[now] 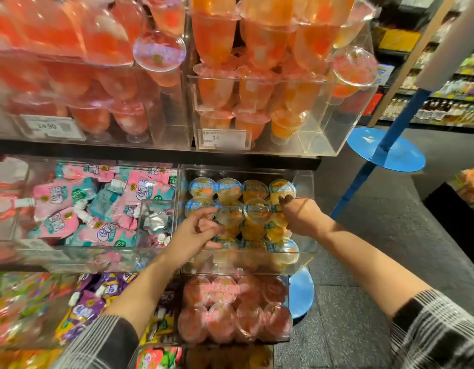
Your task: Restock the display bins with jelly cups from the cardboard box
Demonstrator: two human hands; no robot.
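Both hands are in the clear display bin [305, 182] on the middle shelf, right side. The left hand [195, 235] reaches in from the front, thumb and fingers curled around the rim of a jelly cup [227, 214] in the second row. The right hand [301, 214] comes over the right edge, fingertips closed on the jelly cup at the far right [282, 189] of the back row.

Count the yellow-orange jelly cups: four across the back row, four in the next, and at least three more at the front, partly hidden behind the bin's wall and the left hand. All carry blue-banded lids; the print is too blurred to read.

One shelf down, the pink jelly cups [234, 310] sit two rows of four, eight visible, red lettering unreadable. To the left, a bin of pink and teal pouches [97, 209], too jumbled to count. Up top, two bins of tall goblet cups [257, 83], with two price tags: the left tag [50, 127] reads "1490", the right tag [223, 138] shows only "14", the rest washed out.

The cardboard box is out of frame. Both checked sleeves [438, 331] are cut off at the bottom edge.
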